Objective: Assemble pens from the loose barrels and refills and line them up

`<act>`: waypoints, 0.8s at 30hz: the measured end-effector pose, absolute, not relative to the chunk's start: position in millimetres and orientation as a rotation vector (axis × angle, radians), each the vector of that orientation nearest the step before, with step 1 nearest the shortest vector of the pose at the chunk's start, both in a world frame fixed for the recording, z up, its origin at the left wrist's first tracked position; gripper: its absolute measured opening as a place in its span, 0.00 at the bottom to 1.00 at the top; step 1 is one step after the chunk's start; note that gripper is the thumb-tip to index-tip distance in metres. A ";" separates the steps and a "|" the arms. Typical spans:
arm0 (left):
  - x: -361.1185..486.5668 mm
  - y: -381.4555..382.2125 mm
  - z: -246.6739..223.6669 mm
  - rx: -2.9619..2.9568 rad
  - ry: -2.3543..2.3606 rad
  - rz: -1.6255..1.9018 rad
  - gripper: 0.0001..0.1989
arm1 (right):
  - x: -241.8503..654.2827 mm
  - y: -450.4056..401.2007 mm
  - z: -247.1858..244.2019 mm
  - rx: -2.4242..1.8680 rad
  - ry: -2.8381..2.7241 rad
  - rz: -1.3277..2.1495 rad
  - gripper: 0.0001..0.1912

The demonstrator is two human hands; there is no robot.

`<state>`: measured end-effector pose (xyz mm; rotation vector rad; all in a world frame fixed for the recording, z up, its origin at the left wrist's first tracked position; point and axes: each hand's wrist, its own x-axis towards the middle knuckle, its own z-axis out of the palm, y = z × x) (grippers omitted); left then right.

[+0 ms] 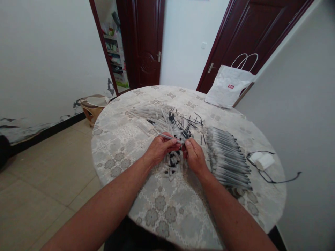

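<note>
Over flower-patterned cloth [162, 205], the left hand [161, 148] pinches a slim translucent tube [171, 138]; the right hand [194, 155] curls at its end, grip unclear. A white, cord-handled bag [226, 89] hides its contents.

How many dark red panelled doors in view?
2. One is at upper left, beside the open shelves; the other is at upper right, partly hidden by the white bag with looped handles. More may lie out of frame.

The white bag [224, 82] bears 1 red label [230, 86], its lettering illegible.
</note>
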<state>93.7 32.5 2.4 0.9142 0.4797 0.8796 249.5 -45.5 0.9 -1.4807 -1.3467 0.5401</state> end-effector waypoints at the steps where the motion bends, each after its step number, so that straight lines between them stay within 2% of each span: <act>1: 93.6 32.3 2.7 0.914 0.483 0.880 0.16 | 249.6 -46.4 2.4 -1.478 -1.358 0.534 0.19; 8: 92.8 31.8 4.0 0.933 0.487 0.867 0.17 | 250.1 -46.7 4.3 -1.500 -1.397 0.514 0.22; 20: 86.4 37.6 -1.0 1.041 0.558 0.898 0.15 | 247.7 -39.6 -6.8 -1.430 -1.290 0.750 0.28; 24: 84.6 39.8 -3.8 1.065 0.602 0.921 0.15 | 248.8 -42.0 0.2 -1.417 -1.340 0.670 0.22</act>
